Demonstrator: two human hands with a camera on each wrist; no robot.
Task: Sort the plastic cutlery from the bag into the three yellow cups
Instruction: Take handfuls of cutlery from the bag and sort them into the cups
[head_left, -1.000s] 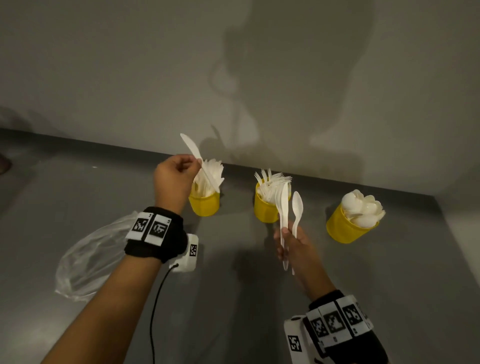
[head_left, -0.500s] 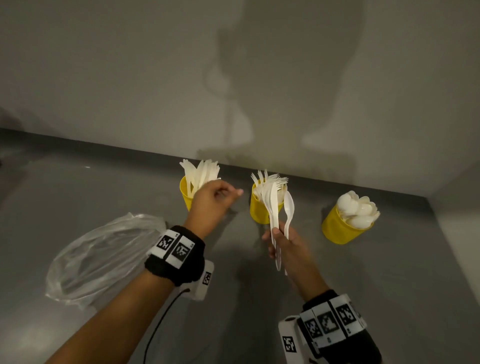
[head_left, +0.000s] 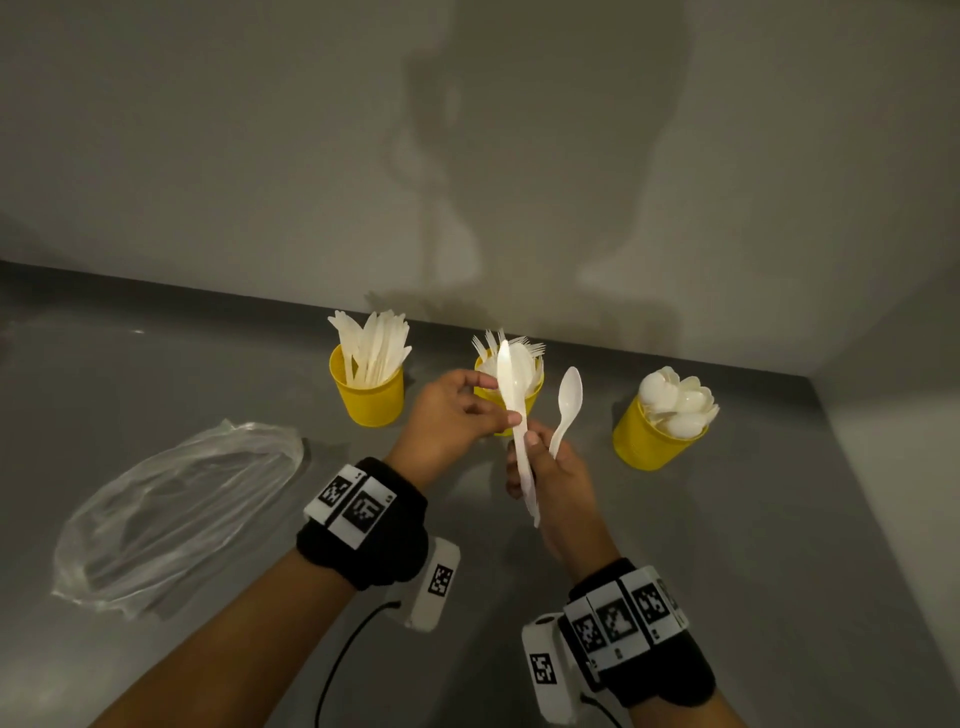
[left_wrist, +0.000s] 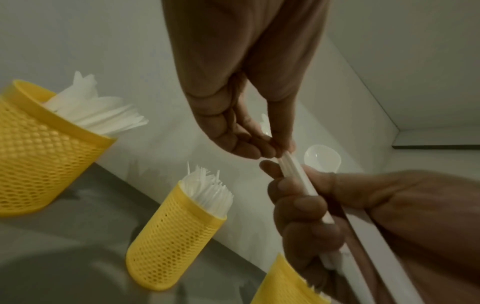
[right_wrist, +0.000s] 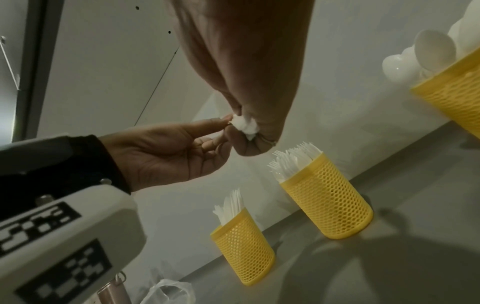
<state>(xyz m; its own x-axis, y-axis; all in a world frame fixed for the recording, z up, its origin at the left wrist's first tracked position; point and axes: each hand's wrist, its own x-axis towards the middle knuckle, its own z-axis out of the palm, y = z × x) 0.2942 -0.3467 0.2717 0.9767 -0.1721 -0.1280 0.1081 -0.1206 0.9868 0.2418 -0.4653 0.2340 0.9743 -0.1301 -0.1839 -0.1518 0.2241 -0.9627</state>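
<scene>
White plastic knife (head_left: 511, 387) and spoon (head_left: 567, 402) are fanned upright in the right hand (head_left: 553, 473), fingers clamped on the handles, so the left hand (head_left: 449, 410), fingers pinched on the knife, can presumably carry it to the knife cup (head_left: 371, 397); the bag (head_left: 171, 512) lies flat on the worktop (head_left: 779, 545).

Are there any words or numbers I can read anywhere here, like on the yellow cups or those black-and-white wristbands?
No words or numbers can be read.
The wristbands show only black-and-white square code patterns, no letters.
The yellow cups carry no print.
The plastic bag carries none.
</scene>
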